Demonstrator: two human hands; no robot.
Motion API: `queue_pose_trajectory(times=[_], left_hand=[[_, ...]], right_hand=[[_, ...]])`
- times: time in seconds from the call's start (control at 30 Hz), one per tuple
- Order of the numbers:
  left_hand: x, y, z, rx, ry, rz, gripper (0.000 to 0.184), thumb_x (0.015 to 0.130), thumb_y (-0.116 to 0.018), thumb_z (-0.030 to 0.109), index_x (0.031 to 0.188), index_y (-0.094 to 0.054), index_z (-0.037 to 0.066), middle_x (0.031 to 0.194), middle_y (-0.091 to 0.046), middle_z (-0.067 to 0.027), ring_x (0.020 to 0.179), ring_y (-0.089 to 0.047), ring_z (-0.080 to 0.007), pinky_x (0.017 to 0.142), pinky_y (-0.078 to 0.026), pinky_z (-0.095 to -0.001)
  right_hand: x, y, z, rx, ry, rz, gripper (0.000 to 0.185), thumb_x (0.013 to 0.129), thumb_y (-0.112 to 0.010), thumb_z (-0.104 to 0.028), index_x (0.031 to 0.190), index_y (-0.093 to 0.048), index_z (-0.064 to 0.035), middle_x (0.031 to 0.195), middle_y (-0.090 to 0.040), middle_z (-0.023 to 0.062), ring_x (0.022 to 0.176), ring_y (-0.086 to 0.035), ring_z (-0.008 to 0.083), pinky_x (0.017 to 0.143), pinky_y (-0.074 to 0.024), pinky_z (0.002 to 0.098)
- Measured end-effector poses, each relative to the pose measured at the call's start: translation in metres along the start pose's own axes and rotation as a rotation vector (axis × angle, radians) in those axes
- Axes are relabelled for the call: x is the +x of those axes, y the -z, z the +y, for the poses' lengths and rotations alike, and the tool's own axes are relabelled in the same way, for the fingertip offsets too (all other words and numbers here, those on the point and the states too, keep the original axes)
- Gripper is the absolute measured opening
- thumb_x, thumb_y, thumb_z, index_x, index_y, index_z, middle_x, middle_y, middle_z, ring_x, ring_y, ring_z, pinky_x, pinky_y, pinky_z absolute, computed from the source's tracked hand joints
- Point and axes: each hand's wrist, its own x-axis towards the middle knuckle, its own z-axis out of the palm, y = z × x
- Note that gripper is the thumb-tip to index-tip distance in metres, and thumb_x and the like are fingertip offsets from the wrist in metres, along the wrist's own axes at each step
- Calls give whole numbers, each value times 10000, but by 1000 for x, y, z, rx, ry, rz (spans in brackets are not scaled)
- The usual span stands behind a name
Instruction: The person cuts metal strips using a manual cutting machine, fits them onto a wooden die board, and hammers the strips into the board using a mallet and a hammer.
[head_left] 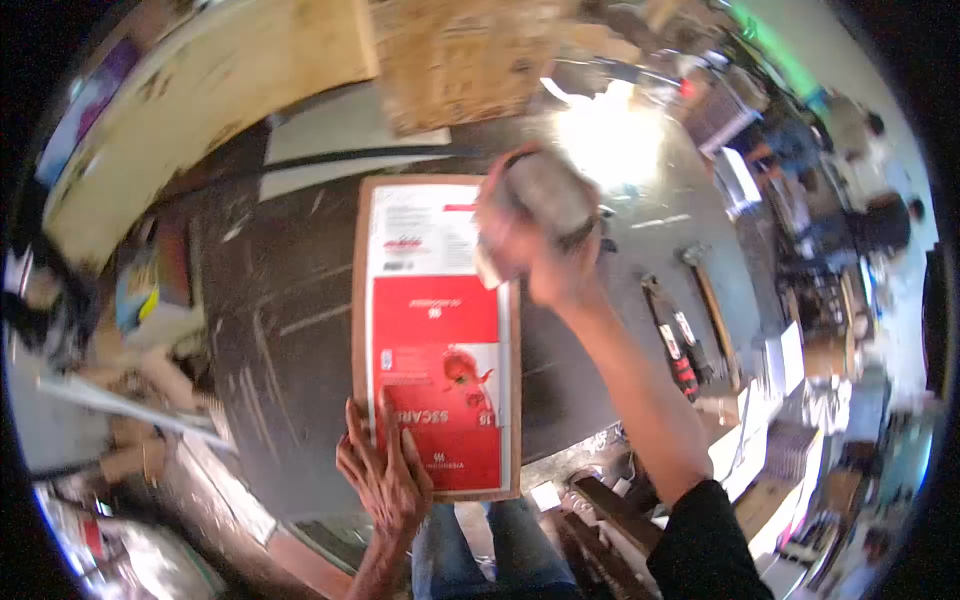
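A flat brown cardboard piece (359, 300) lies on the dark table, with a red and white printed sheet (420, 330) on top; its lettering is upside down to me. My left hand (388, 478) rests on the lower left part of the sheet, fingers stretched out and apart. Over the upper right corner, my right hand (560, 275) is closed round a rounded grey and reddish object (550, 190). Motion blur hides its details; it could be a tape roll, but I cannot tell. Whether it touches the sheet is not clear.
Pliers with red handles (683, 375) and a hammer (712, 310) lie on the right of the dark table (280, 380). Wooden boards (450, 70) stand at the far edge. A bright glare (610, 140) covers the far right. Several people (880, 225) are in the right background.
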Motion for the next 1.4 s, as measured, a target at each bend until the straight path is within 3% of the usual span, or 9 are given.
queue_pose_trajectory(times=[0.17, 0.3, 0.6, 0.77, 0.83, 0.93, 1.03, 1.1, 1.4], left_hand=[[3, -5, 1, 32, 13, 16, 488, 1044, -385, 225, 1504, -441, 72, 1566, -243, -302, 1246, -366, -439, 1084, -245, -542], [-17, 7, 34, 30, 168, -227, 648, 1011, -489, 306, 1567, -277, 51, 1570, -121, -351, 1232, -352, -446, 1033, -233, -597], [-53, 19, 101, -257, -92, -598, 919, 945, -575, 481, 1581, -126, -8, 1440, -214, -403, 1253, -320, -506, 1022, -227, -633], [-2, 46, 90, -85, -173, -772, 881, 916, -634, 435, 1560, -236, -14, 1209, -500, -284, 1118, -455, -426, 966, -298, -588], [2, 36, 97, -91, -283, -560, 785, 889, -676, 410, 1500, -392, 7, 1143, -561, -218, 1056, -505, -390, 975, -316, -556], [23, 31, 119, -99, -460, -526, 541, 884, -715, 330, 1344, -594, 73, 1252, -558, -180, 1103, -521, -318, 950, -315, -540], [37, -15, 126, -404, -816, -535, 477, 920, -690, 270, 1342, -596, 69, 1325, -543, -157, 1189, -503, -333, 992, -363, -502], [39, -28, 131, -331, -887, -597, 453, 947, -658, 228, 1367, -582, 76, 1421, -519, -120, 1310, -465, -324, 1083, -367, -472], [32, -49, 132, -216, -1089, -497, 477, 968, -625, 279, 1409, -556, 112, 1518, -468, -102, 1439, -371, -287, 1203, -224, -501]], right_hand=[[1, 65, -24, -962, 381, -534, 605, 677, -801, -501, 1022, -644, -30, 842, -673, 152, 659, -658, 337, 622, -555, 412], [1, 154, 23, -1289, 435, -669, 563, 746, -766, -431, 1111, -637, -23, 1092, -641, 209, 1027, -632, 355, 914, -503, 453], [-120, 332, -24, -1803, -418, 351, 508, 931, -675, -424, 1269, -560, -64, 1215, -583, 211, 1150, -550, 391, 990, -422, 484], [-156, 330, -33, -1558, -503, 115, 391, 1015, -567, -363, 1185, -562, -10, 1084, -618, 244, 977, -615, 449, 859, -493, 493], [-158, 295, -52, -1614, -464, 194, 372, 1031, -540, -342, 1147, -564, 11, 1033, -615, 265, 935, -606, 450, 826, -491, 481], [-207, 213, -74, -1095, -560, 764, 377, 1067, -451, -338, 1043, -562, 21, 879, -625, 154, 790, -632, 310, 708, -499, 385], [-252, 136, -129, -135, -787, 918, 378, 1070, -413, -367, 935, -554, -43, 636, -546, 32, 479, -541, 153, 423, -422, 288], [-274, 86, -127, -93, -883, 1187, 381, 1053, -440, -414, 906, -542, -78, 559, -497, 31, 368, -447, 135, 322, -332, 290], [-286, 33, -137, 203, -1206, 1047, 291, 1068, -475, -333, 947, -495, -70, 594, -474, 2, 408, -449, 92, 367, -361, 251]])
